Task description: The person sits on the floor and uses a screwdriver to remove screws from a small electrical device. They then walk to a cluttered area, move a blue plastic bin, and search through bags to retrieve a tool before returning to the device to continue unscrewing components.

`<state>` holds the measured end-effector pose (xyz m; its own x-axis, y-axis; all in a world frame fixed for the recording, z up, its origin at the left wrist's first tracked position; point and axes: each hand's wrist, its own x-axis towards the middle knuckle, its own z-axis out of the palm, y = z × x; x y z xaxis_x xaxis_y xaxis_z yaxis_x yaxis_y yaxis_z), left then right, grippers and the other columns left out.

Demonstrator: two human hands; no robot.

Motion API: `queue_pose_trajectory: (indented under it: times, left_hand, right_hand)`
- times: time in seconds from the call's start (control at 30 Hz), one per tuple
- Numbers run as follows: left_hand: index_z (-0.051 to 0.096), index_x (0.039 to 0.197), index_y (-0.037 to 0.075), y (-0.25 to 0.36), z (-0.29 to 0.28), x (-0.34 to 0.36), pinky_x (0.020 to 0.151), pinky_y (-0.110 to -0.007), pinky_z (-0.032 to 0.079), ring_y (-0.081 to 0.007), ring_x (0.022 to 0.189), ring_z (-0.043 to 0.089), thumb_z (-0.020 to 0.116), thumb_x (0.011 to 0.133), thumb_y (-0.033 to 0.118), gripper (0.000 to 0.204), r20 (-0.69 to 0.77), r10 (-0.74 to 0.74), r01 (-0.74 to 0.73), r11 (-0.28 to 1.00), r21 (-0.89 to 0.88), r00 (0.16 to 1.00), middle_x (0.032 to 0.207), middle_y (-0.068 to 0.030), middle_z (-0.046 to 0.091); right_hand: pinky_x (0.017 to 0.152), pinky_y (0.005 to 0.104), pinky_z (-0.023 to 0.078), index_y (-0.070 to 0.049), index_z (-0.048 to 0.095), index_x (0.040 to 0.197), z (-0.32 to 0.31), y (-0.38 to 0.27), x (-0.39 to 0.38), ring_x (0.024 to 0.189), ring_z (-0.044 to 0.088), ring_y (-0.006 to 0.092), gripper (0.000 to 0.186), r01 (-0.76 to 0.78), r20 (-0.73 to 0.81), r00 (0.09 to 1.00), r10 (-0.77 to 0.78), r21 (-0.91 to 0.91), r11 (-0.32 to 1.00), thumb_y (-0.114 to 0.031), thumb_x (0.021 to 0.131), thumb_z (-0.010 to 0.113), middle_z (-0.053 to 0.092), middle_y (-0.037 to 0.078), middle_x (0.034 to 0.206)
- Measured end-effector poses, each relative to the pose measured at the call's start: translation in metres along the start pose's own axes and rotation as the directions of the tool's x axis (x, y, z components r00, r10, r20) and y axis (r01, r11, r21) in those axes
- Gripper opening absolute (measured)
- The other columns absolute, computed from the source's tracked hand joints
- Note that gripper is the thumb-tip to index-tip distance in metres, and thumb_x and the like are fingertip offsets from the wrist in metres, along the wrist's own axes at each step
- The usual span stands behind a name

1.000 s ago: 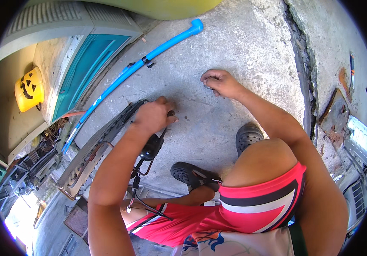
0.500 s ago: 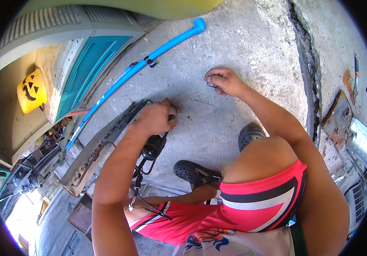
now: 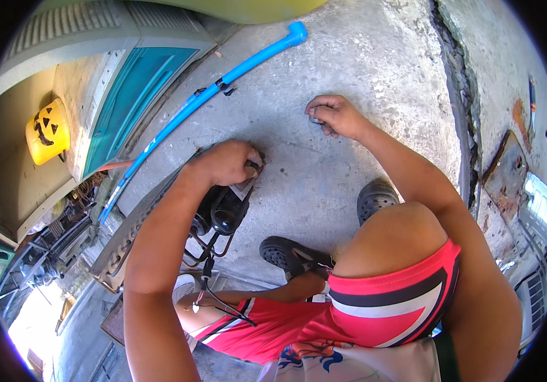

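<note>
My left hand (image 3: 227, 162) is closed on the top of a black compressor-like unit (image 3: 221, 210) that stands on the concrete floor (image 3: 362, 63), with bent metal tubes and wires hanging below it. My right hand (image 3: 332, 114) is stretched out ahead, fingers curled down on the concrete over a small dark object that I cannot make out. I am crouching, with my knees in red shorts and dark clogs (image 3: 375, 198) below the hands.
A long blue pipe (image 3: 213, 95) lies diagonally across the floor at the upper left. Beside the unit lies a grey finned metal panel (image 3: 130, 235). A yellow pumpkin-face bucket (image 3: 47, 130) hangs at the left wall. A cracked gutter (image 3: 461, 114) runs along the right.
My right hand has drawn slightly closer on the concrete and its fingers have curled tighter. The left hand stays on the black unit.
</note>
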<state>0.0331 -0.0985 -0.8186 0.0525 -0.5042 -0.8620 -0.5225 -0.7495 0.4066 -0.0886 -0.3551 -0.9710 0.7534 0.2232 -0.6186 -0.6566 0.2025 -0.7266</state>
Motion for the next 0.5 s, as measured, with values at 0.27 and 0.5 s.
queue_pose_trajectory:
  times: [0.27,0.5]
  left_hand:
    - [0.075,0.107,0.004,0.002,-0.011,0.011,0.081,-0.043,0.053,-0.0320,0.088,0.069,0.074,0.085,0.036,0.039,-0.111,-0.196,0.178,0.972,-0.157,0.974,0.096,-0.0184,0.073]
    - [0.072,0.117,0.004,-0.028,-0.030,-0.013,0.081,-0.035,0.054,-0.0156,0.083,0.066,0.063,0.092,0.024,0.033,-0.239,-0.404,0.236,0.822,-0.518,0.883,0.093,-0.0110,0.071]
  right_hand:
    - [0.047,0.0276,0.047,-0.006,0.073,0.112,-0.001,-0.001,0.001,0.060,0.060,0.0119,0.030,0.033,0.012,0.999,-0.033,-0.004,0.999,-0.029,0.095,0.062,0.064,0.004,0.087]
    - [0.047,0.0280,0.048,-0.006,0.073,0.113,-0.002,0.000,0.003,0.060,0.061,0.0118,0.032,0.029,0.000,1.000,-0.029,-0.008,1.000,-0.030,0.095,0.062,0.065,0.004,0.085]
